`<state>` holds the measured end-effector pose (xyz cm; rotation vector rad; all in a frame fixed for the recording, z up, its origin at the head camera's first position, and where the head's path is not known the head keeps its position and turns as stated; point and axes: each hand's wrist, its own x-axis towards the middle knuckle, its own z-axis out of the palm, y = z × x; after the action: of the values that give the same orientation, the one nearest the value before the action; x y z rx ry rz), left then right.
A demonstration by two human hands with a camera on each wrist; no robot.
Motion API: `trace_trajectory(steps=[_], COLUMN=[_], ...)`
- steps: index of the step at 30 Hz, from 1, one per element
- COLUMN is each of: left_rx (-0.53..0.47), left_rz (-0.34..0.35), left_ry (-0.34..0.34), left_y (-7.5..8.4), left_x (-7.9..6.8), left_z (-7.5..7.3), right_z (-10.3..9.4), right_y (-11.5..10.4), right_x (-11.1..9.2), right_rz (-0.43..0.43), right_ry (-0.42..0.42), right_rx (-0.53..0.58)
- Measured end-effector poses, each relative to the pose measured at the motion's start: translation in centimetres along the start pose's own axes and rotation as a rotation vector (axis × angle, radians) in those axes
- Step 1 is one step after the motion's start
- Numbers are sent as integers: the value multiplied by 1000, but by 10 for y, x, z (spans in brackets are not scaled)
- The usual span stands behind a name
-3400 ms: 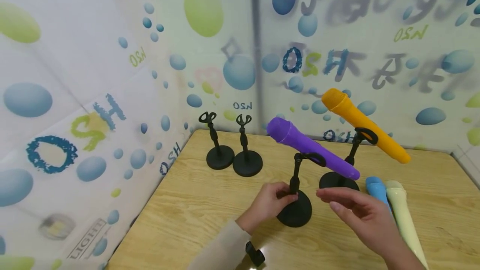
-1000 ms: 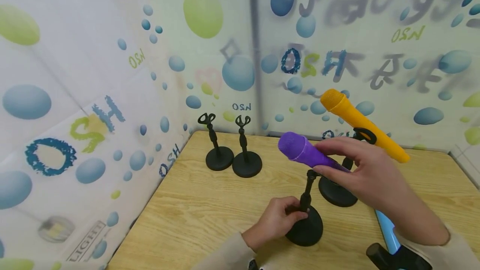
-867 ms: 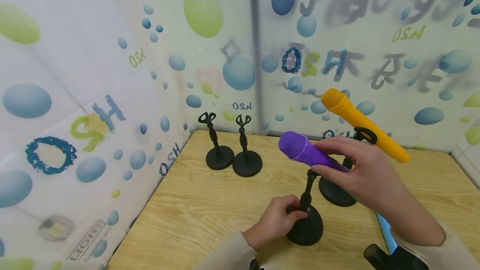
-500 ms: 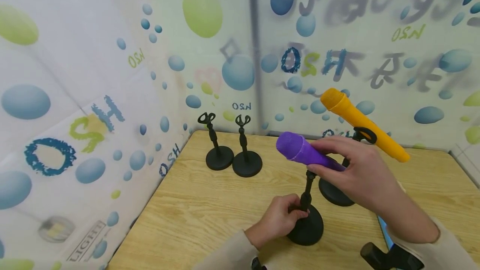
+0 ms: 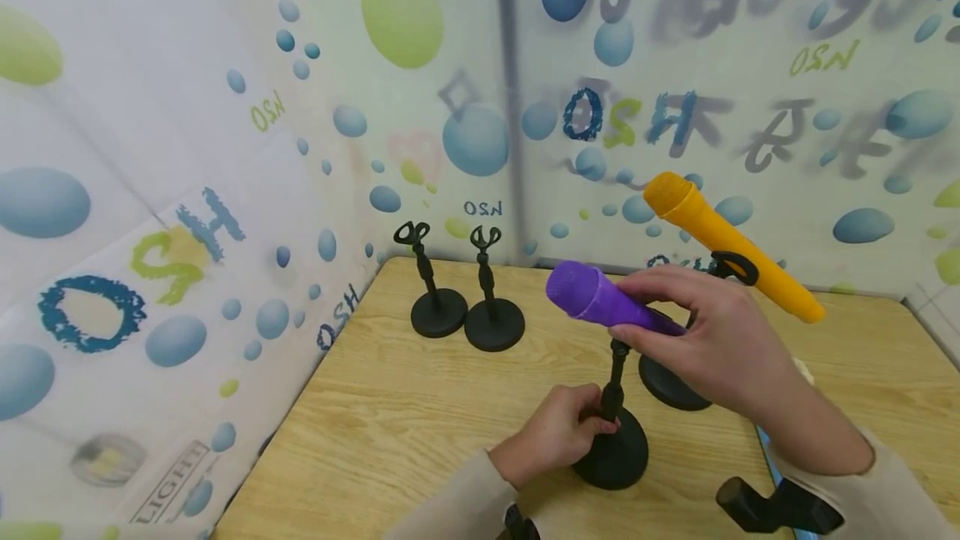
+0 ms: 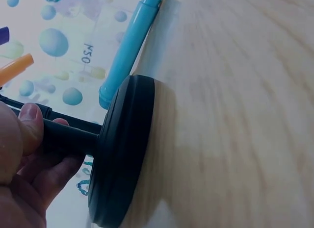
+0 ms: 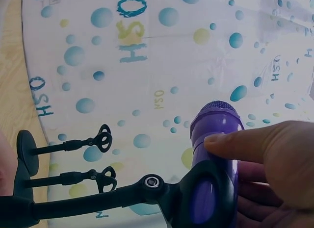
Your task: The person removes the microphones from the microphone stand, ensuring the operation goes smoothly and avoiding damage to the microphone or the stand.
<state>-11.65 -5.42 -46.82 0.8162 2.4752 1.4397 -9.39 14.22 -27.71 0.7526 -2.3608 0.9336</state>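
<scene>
Right hand (image 5: 720, 344) has closed round purple microphone (image 5: 588, 292), mid-frame — left hand (image 5: 558, 432) grips stand (image 5: 628, 450), lower centre — both look steadied.

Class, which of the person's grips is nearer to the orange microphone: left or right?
Right. In the head view, the right grip is just below the orange microphone; the left grip is farther left and lower, holding a black stand low down.
</scene>
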Motion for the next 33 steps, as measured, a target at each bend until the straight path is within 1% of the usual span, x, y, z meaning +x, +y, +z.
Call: trace_trajectory(steps=[8, 17, 25, 33], left_rx=[-66, -30, 16, 31], left_rz=[-24, -1, 26, 37], left_ry=[-46, -33, -17, -9], left_y=[0, -1, 1, -1], left_x=[1, 2, 0, 0], left_z=[-2, -2, -2, -2], right_z=[0, 4, 5, 6], right_y=[-5, -11, -14, -18], right_x=[6, 12, 16, 20], right_rz=[-3, 22, 7, 16], right_ry=[-15, -26, -38, -35], right_rx=[21, 30, 63, 74])
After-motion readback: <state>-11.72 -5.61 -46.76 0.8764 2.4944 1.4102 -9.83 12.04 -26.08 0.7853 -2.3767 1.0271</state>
